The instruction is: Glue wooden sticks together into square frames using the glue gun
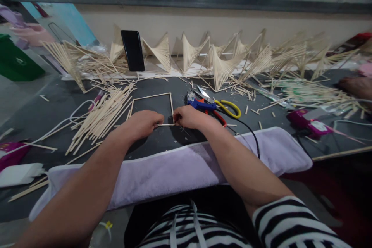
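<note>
A square frame of thin wooden sticks (171,104) lies flat on the dark tabletop in front of me. My left hand (147,121) is closed, its fingertips pinching the near stick of the frame. At the near right corner, my right hand (186,117) is closed with its fingers on the joint; the fingertips are partly hidden. Just beyond my right hand lie a blue glue gun (202,104) and scissors with yellow handles (231,109). Red handles of another tool (220,118) show beside them. To the left is a pile of loose wooden sticks (100,118).
Twisted stick models (222,66) line the wall, with a phone (133,51) upright among them. A lilac padded cloth (174,174) covers the near edge. A black cable (252,135) crosses it. Purple devices (309,123) lie right and left. Another person's hand (356,86) is far right.
</note>
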The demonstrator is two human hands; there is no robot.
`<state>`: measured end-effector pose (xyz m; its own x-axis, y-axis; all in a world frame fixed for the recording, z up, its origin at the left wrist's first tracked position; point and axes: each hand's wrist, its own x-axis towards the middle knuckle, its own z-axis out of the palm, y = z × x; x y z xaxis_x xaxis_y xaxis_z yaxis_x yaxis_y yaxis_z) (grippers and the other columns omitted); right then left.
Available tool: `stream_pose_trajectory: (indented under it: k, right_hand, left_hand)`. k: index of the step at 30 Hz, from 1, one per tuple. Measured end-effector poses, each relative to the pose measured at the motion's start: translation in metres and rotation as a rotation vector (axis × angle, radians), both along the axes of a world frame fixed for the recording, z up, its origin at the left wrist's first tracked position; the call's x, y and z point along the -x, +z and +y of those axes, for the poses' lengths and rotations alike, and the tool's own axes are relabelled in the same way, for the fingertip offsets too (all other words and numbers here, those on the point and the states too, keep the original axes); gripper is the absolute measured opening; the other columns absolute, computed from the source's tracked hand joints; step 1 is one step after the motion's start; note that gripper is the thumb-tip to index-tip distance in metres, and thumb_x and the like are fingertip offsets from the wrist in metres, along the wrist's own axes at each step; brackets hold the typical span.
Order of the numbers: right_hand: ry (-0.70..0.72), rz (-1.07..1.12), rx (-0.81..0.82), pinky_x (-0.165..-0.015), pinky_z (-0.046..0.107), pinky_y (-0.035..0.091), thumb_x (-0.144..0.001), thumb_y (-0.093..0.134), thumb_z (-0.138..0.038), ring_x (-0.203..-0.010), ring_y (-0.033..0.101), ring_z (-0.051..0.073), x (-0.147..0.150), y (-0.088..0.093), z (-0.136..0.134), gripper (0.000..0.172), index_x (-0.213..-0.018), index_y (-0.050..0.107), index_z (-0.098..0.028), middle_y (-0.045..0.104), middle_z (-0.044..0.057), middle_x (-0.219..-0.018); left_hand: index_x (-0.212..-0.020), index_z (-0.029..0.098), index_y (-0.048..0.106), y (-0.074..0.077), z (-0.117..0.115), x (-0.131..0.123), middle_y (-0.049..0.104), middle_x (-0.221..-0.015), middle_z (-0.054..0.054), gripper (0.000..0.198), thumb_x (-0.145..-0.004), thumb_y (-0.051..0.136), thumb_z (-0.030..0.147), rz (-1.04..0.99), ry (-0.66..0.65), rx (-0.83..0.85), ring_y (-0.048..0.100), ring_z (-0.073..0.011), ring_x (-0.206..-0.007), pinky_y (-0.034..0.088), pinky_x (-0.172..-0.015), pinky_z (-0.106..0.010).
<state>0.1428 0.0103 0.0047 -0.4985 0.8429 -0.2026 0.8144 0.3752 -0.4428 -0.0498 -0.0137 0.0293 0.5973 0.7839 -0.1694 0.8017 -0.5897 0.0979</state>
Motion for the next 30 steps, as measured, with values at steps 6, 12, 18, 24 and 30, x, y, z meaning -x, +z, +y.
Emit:
stream_pose_trajectory:
  k: [6, 12, 18, 24, 30]
  right_hand:
    - [0.004, -0.001, -0.003, -0.057, 0.017, 0.037, -0.068, 0.064, -0.011, -0.069, 0.058, 0.011, -0.0002, -0.0006, 0.0005, 0.021, -0.088, 0.069, -0.018, 0.068, 0.001, -0.079]
    - [-0.009, 0.007, 0.017, -0.056, 0.017, 0.036, -0.069, 0.064, -0.010, -0.067, 0.058, 0.010, 0.0005, 0.0026, -0.0014, 0.021, -0.087, 0.068, -0.017, 0.068, 0.001, -0.079]
    - [0.002, 0.008, 0.005, -0.057, 0.017, 0.037, -0.068, 0.065, -0.010, -0.069, 0.059, 0.010, 0.0006, 0.0036, -0.0018, 0.020, -0.087, 0.068, -0.017, 0.068, 0.001, -0.080]
    - [0.002, -0.003, 0.004, -0.058, 0.016, 0.038, -0.069, 0.064, -0.010, -0.071, 0.059, 0.011, 0.0007, 0.0036, -0.0020, 0.021, -0.088, 0.069, -0.017, 0.069, 0.001, -0.081]
    - [0.011, -0.002, -0.010, -0.057, 0.017, 0.037, -0.068, 0.063, -0.011, -0.069, 0.059, 0.011, -0.0005, 0.0022, -0.0012, 0.021, -0.087, 0.069, -0.018, 0.068, 0.001, -0.080]
  left_hand:
    - [-0.079, 0.021, 0.063, -0.0006, 0.0007, 0.0004, 0.066, -0.077, -0.003, 0.020, -0.074, 0.045, 0.015, 0.001, -0.005, -0.009, 0.056, -0.0142, -0.069, 0.033, -0.059, -0.023]
    - [-0.079, 0.022, 0.062, -0.0026, 0.0008, 0.0014, 0.065, -0.076, -0.002, 0.021, -0.072, 0.045, 0.013, 0.001, -0.009, -0.018, 0.056, -0.0144, -0.070, 0.033, -0.059, -0.023]
    - [-0.079, 0.022, 0.062, -0.0027, 0.0012, 0.0016, 0.065, -0.077, -0.002, 0.021, -0.071, 0.045, 0.013, -0.007, -0.008, -0.009, 0.056, -0.0148, -0.071, 0.034, -0.060, -0.023]
    - [-0.080, 0.022, 0.063, -0.0021, 0.0008, 0.0010, 0.066, -0.078, -0.002, 0.021, -0.072, 0.046, 0.013, 0.006, 0.001, -0.008, 0.057, -0.0146, -0.072, 0.034, -0.061, -0.022]
    - [-0.080, 0.022, 0.063, -0.0017, 0.0007, 0.0008, 0.067, -0.079, -0.003, 0.022, -0.071, 0.046, 0.013, 0.012, -0.007, -0.012, 0.058, -0.0154, -0.074, 0.034, -0.061, -0.023]
